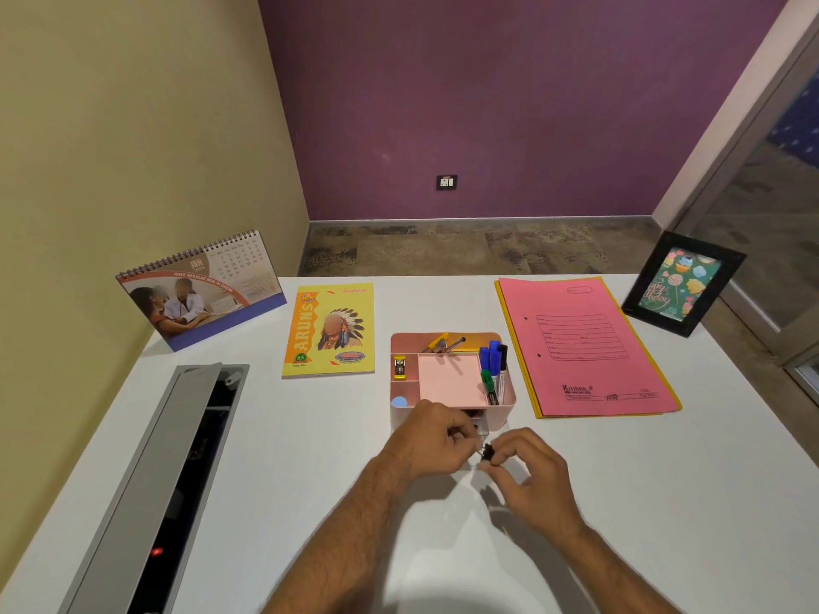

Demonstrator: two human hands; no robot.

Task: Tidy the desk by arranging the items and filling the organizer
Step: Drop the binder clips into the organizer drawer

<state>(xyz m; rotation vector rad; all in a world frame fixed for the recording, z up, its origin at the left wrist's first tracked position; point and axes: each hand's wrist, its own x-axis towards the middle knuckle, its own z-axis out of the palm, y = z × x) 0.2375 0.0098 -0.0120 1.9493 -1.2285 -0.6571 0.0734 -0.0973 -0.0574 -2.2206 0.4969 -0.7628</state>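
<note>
Pink plastic organizer (507,398) sits mid-surface, already largely filled: markers (494,370) upright in its right slot, a notepad (447,378) in the middle, a yellow stapler (400,367) at left, pens along the back. Just in front of it, the right hand (529,474) pinches a small black binder clip (489,452), while the left hand (432,440) curls its fingers at the small front drawer. Notebook (329,331), pink folder (585,347), calendar (199,290) and photo frame (682,283) look arranged; likely only the clip remains.
</note>
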